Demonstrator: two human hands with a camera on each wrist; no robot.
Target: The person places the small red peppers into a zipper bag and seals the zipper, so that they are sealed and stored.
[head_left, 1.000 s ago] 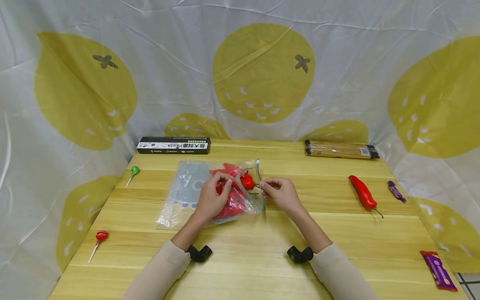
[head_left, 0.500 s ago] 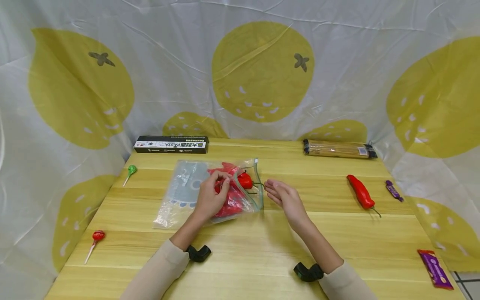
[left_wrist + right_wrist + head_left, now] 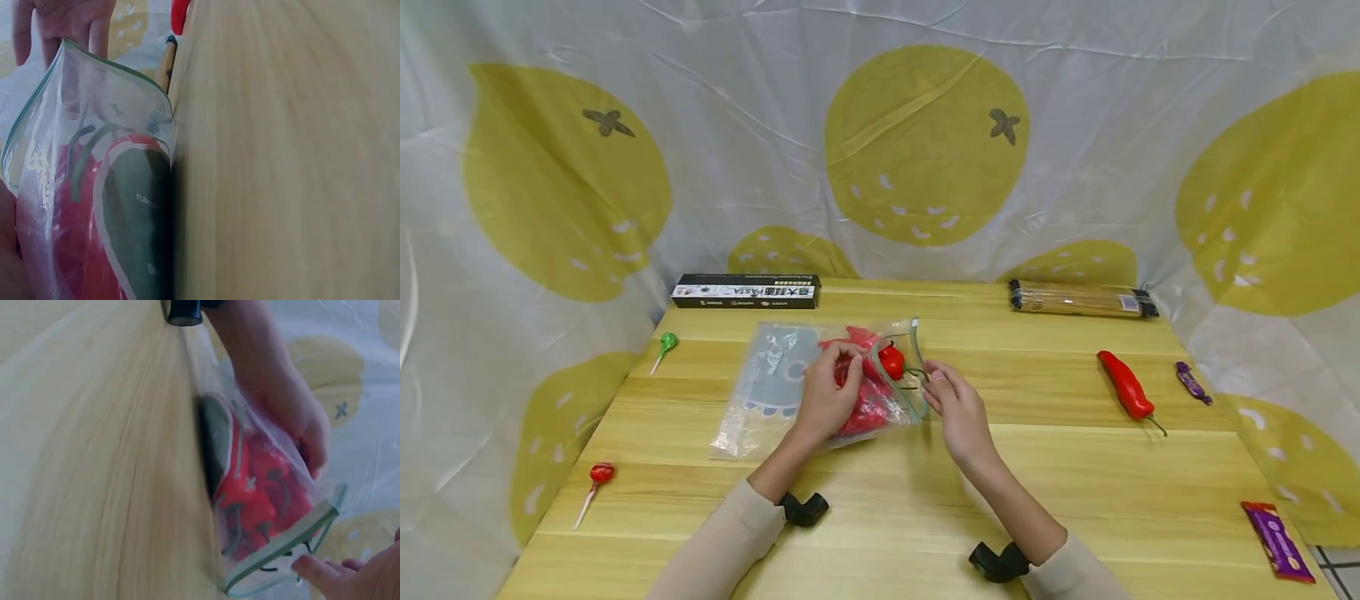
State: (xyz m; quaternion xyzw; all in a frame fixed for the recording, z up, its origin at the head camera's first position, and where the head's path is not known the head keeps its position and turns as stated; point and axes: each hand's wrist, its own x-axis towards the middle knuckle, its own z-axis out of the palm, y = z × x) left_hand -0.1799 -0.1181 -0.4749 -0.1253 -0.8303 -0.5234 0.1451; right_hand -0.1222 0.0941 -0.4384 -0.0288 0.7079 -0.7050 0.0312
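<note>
A clear zip bag (image 3: 747,433) with a printed pattern lies on the table, its green-edged mouth gaping toward the right. Several red peppers (image 3: 253,503) with green stems are inside; one pepper (image 3: 891,362) shows at the mouth. My left hand (image 3: 829,393) pinches the bag's upper side just behind the mouth. At the mouth is my right hand (image 3: 961,414), its fingers stretched out beside the rim and the pepper stems. In the right wrist view, the fingertips (image 3: 306,565) overlap the bag's green zip edge (image 3: 281,544).
Off to the right lie a loose red pepper (image 3: 1123,385), a small purple candy (image 3: 1192,383) and a purple snack bar (image 3: 1276,542). A green lollipop (image 3: 667,342) and a red lollipop (image 3: 601,475) lie left. Behind are a pasta box (image 3: 745,292) and a pack of noodles (image 3: 1078,300).
My right hand has let go of the bag's rim, drawn back with its fingers extended, then come in again at the mouth. My left hand keeps its pinch in place.
</note>
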